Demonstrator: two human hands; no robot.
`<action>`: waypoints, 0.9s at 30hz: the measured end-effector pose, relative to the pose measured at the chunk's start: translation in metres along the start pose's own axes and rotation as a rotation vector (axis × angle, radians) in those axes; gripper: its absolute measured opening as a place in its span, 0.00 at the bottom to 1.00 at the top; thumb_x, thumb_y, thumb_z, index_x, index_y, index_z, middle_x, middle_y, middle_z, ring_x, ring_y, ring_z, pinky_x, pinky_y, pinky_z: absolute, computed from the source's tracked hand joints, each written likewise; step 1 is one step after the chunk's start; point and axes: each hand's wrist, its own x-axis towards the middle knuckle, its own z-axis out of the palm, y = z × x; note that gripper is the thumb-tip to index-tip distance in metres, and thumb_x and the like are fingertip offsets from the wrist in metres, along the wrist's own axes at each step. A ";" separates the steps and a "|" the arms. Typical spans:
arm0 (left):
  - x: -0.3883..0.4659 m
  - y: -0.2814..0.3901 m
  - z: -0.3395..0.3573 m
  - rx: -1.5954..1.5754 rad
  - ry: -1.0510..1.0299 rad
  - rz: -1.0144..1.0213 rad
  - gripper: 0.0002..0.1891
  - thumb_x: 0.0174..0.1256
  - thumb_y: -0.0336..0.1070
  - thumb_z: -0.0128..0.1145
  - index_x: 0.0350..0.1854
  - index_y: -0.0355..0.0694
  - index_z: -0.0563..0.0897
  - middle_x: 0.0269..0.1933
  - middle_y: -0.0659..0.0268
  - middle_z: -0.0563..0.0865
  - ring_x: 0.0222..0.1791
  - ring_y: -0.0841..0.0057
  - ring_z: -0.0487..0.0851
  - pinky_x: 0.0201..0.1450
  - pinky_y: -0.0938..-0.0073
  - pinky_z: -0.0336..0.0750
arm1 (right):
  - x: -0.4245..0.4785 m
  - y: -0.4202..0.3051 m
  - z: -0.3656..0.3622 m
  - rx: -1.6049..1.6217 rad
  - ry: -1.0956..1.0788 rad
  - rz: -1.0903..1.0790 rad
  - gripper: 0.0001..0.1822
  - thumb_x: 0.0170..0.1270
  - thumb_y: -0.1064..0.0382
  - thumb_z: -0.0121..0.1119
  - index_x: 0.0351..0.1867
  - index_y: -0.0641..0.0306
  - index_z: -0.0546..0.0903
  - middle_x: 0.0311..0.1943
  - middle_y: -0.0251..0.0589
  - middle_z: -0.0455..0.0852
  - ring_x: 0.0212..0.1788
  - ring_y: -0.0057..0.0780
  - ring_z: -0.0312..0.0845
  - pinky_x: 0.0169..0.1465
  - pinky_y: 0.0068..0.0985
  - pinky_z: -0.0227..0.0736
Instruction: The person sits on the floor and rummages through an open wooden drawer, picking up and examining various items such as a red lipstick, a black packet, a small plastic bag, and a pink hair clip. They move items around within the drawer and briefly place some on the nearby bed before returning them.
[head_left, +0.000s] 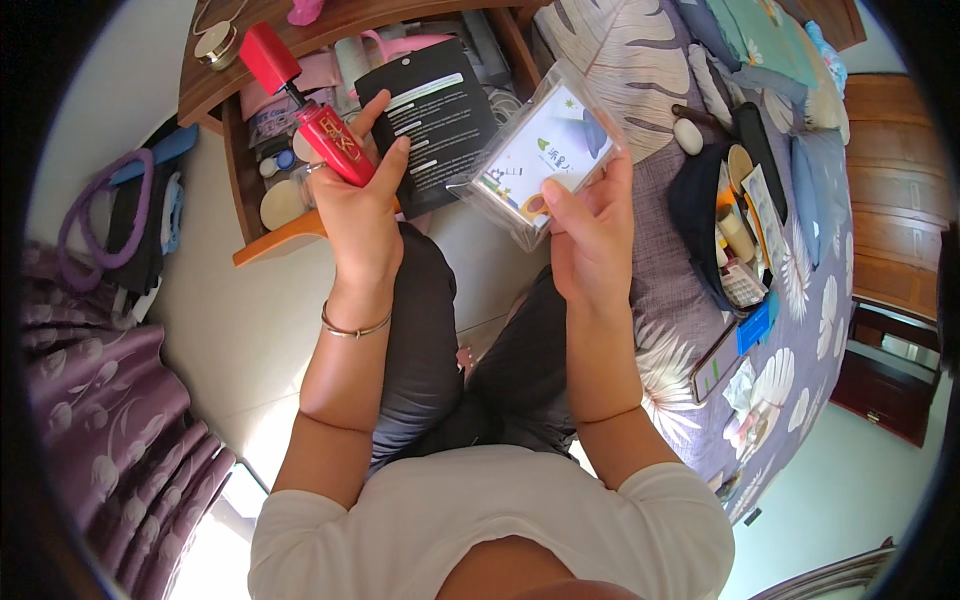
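Note:
My left hand (360, 217) grips a red cosmetic tube (334, 142) with gold lettering and a tall red cap (270, 58). A dark neck shows between cap and tube. The same hand has its thumb and a finger on a flat black packet (442, 127) covered in white print, with a small hole at its top. In my right hand (596, 232) is a white printed pack (551, 154) inside a clear plastic wrapper, my thumb lying across its face. Both hands are held above an open wooden drawer and my lap.
The drawer (241, 184) holds pouches, small round containers and cables. A gold-lidded jar (217, 45) stands on the wooden top. On the bed (660, 217) to the right lie an open dark pouch (686, 195) of cosmetics, a phone (714, 364) and a blue card (753, 328). Purple curtain (112, 420) hangs left.

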 end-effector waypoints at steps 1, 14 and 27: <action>0.000 0.000 0.000 0.000 0.000 -0.001 0.20 0.51 0.17 0.56 0.50 0.30 0.75 0.24 0.81 0.58 0.23 0.92 0.54 0.26 0.91 0.50 | 0.001 0.000 -0.001 -0.014 -0.017 -0.007 0.28 0.50 0.75 0.57 0.54 0.63 0.62 0.50 0.41 0.71 0.51 0.27 0.70 0.54 0.27 0.65; 0.002 0.003 -0.002 -0.012 0.023 -0.012 0.20 0.50 0.16 0.55 0.49 0.29 0.75 0.25 0.79 0.60 0.24 0.91 0.55 0.27 0.91 0.52 | 0.015 0.010 0.018 0.119 0.115 -0.001 0.09 0.64 0.65 0.50 0.44 0.62 0.69 0.40 0.36 0.77 0.43 0.18 0.71 0.47 0.18 0.65; 0.005 0.010 -0.009 0.040 -0.002 -0.031 0.13 0.52 0.15 0.52 0.37 0.35 0.68 0.56 0.54 0.73 0.25 0.94 0.62 0.33 0.92 0.64 | 0.012 0.002 0.028 -0.003 0.089 -0.143 0.03 0.60 0.72 0.53 0.30 0.64 0.71 0.32 0.39 0.81 0.33 0.16 0.73 0.41 0.17 0.67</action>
